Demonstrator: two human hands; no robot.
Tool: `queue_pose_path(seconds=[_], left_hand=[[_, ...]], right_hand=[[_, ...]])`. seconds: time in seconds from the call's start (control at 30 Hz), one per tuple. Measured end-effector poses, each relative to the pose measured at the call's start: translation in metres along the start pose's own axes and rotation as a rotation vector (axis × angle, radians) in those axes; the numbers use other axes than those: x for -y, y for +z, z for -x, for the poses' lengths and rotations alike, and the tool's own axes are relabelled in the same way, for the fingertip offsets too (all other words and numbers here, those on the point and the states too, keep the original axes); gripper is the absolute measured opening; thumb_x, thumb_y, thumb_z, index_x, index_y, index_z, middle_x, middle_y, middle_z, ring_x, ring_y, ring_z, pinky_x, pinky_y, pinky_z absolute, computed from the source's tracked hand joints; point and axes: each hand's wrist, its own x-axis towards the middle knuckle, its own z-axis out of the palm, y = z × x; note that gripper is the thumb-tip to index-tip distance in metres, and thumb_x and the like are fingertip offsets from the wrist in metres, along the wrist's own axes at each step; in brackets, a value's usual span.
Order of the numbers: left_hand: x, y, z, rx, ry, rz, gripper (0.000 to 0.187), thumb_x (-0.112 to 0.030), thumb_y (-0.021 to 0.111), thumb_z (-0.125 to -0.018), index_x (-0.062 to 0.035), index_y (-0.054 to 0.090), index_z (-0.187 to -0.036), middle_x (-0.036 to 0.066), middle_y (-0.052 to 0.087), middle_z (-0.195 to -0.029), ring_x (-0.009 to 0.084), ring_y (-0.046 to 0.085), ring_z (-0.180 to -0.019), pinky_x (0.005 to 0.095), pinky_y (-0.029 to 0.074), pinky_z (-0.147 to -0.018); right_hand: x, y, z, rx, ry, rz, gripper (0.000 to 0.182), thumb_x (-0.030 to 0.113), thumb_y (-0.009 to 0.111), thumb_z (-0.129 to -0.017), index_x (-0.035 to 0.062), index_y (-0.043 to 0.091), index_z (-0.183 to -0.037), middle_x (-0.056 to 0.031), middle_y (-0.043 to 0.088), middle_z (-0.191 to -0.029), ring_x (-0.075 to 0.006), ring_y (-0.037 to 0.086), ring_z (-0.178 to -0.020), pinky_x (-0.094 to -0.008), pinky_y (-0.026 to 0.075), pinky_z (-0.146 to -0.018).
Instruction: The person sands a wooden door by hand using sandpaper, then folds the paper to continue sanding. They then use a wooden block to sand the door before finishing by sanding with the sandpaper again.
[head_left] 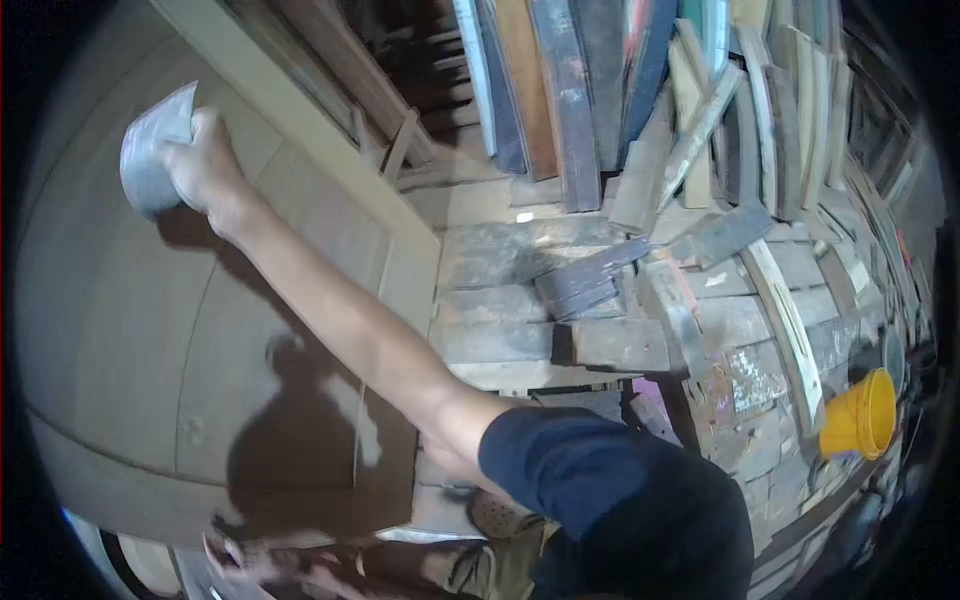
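Note:
My right arm, in a dark short sleeve, reaches across to the upper left. The fingers of my right hand point(205, 165) are closed on a bent, pale grey sheet that looks like sandpaper point(152, 150). Beneath it is a large wooden panel point(110, 310) with joint lines, like a door, and my shadow falls across it. Low on the left, my left hand point(235, 562) is by the panel's lower edge. It is blurred and in shade, so its grip cannot be made out.
A raised pale wooden edge point(330, 130) runs along the panel's far side. Many boards point(565, 100) lean upright at the back. Loose offcuts point(590, 275) lie on the plank floor point(480, 345). A yellow bucket point(845, 420) lies tilted at right. A clog point(495, 515) shows below my arm.

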Motion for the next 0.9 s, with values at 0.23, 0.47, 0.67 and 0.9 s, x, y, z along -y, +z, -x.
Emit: queue_pose_path(seconds=[0.23,0.47,0.67,0.9], left_hand=[[-0.236,0.153,0.077,0.186,-0.009,-0.150,0.030,-0.016,0.050,-0.098,0.0054,0.058,-0.117,0.019,0.061,-0.118,0.0304,0.057,-0.113,0.0423,0.042,-0.101],[-0.240,0.169,0.088,0.309,-0.097,-0.092,0.025,-0.012,0.053,-0.094,0.0039,0.063,-0.110,0.019,0.062,-0.109,0.0325,0.059,-0.105,0.0425,0.046,-0.093],[-0.224,0.172,0.089,0.352,-0.211,-0.112,0.021,-0.012,0.054,-0.095,0.0032,0.064,-0.105,0.017,0.064,-0.102,0.0310,0.061,-0.096,0.0398,0.049,-0.084],[-0.200,0.178,0.086,0.388,-0.235,-0.109,0.016,-0.009,0.054,-0.093,0.0033,0.065,-0.097,0.016,0.065,-0.090,0.0290,0.064,-0.083,0.0377,0.050,-0.075]], right_hand=[[-0.014,0.000,-0.006,0.217,-0.150,-0.132,0.034,0.018,0.064,-0.092,-0.0041,0.067,-0.118,-0.0123,0.072,-0.106,-0.0195,0.067,-0.097,-0.0345,0.053,-0.086],[-0.037,0.001,-0.012,0.212,-0.082,-0.195,0.025,0.008,0.064,-0.092,-0.0044,0.068,-0.113,-0.0104,0.071,-0.109,-0.0192,0.066,-0.103,-0.0342,0.052,-0.090],[-0.038,0.004,0.001,0.146,-0.059,-0.155,0.028,0.011,0.066,-0.089,-0.0077,0.067,-0.110,-0.0134,0.071,-0.105,-0.0205,0.066,-0.098,-0.0351,0.051,-0.088],[-0.043,0.007,0.007,0.167,0.021,-0.136,0.035,0.014,0.071,-0.093,-0.0080,0.062,-0.118,-0.0136,0.067,-0.117,-0.0183,0.061,-0.108,-0.0361,0.047,-0.098]])
